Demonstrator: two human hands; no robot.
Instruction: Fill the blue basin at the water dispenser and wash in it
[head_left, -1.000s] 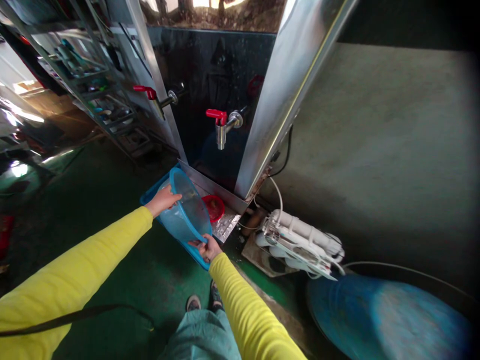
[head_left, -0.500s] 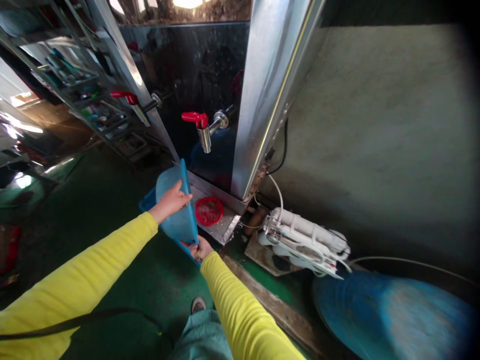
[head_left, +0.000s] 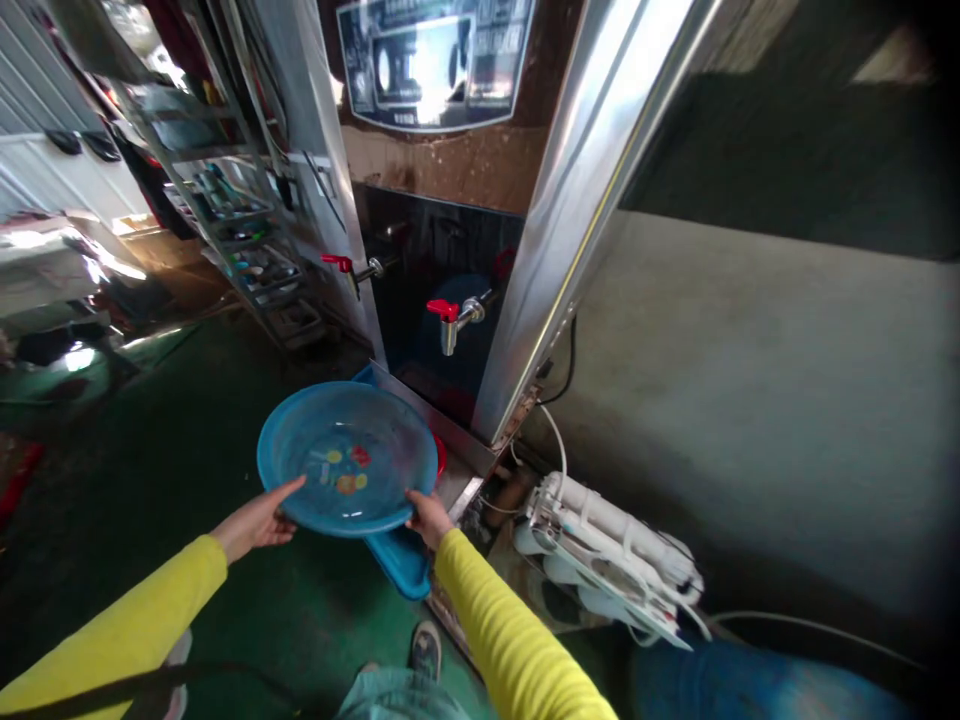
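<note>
A round blue basin (head_left: 307,430) with a fruit pattern on its bottom is held roughly level, its inside facing up. My left hand (head_left: 259,522) grips the near left rim, thumb over the edge and fingers below. On the near right rim my right hand (head_left: 430,517) is closed, its thumb on top. Behind the basin, a red bowl (head_left: 441,457) shows only a sliver on the metal drip tray (head_left: 456,487). Under the basin, part of another blue plastic container (head_left: 405,562) sticks out.
A metal dispenser has two red-handled taps, a nearer one (head_left: 448,325) and a farther one (head_left: 349,270). White filter cylinders (head_left: 615,550) lie by the wall at right, near a blue barrel (head_left: 780,685). A shelf rack (head_left: 247,240) stands at back left.
The basin has turned from on edge beside the red bowl to nearly level, now covering most of that bowl. My left hand has moved to its near left rim. The camera view has tilted up.
</note>
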